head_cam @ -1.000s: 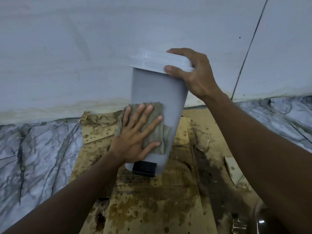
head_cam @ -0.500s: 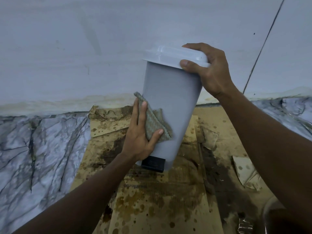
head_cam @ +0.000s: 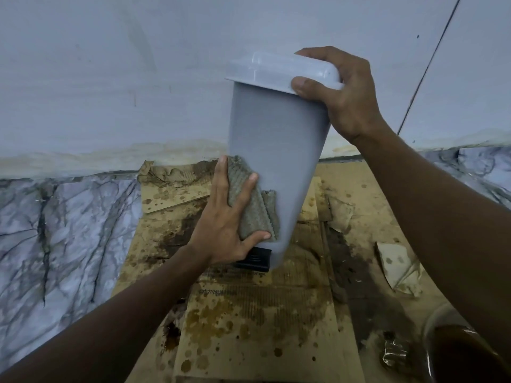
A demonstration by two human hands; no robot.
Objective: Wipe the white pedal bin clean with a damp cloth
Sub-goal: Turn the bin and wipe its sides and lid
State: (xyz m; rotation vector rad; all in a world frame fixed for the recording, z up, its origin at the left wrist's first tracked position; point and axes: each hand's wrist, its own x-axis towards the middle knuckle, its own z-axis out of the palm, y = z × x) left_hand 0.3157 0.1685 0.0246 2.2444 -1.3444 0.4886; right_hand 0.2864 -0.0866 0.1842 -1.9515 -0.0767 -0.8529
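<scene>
From the head camera, you are looking down along both of your bare forearms at a white pedal bin (head_cam: pixel 276 150) held in the middle of the view, in front of a pale wall (head_cam: pixel 110 78). Its long axis is running nearly upright but tilted, with the closed lid (head_cam: pixel 279 70) leaning up and to the right and the narrow base with its black pedal (head_cam: pixel 255 258) pointing down toward you. Whether the base is touching the ground cannot be told. Your right hand (head_cam: pixel 345 98) is gripping the lid's right edge, thumb hooked over the front rim and fingers curled over the top, steadying the bin. Your left hand (head_cam: pixel 221 225) is the nearer one to the bin's lower body. It is spread flat with straight fingers and thumb, pressing a grey-green damp cloth (head_cam: pixel 250 200) against the lower left side, just above the pedal. The unwiped stretch is likely lying up and to the right of this hand, along the bin's length toward the lid, and nothing is blocking that path. Below the bin, stained, soggy cardboard (head_cam: pixel 249 327) is covering a marble-patterned floor (head_cam: pixel 55 217). A torn cardboard scrap (head_cam: pixel 398 264) is lying well to the right. A dark round vessel (head_cam: pixel 456 352) is sitting at the bottom right, partly hidden by your right arm.
</scene>
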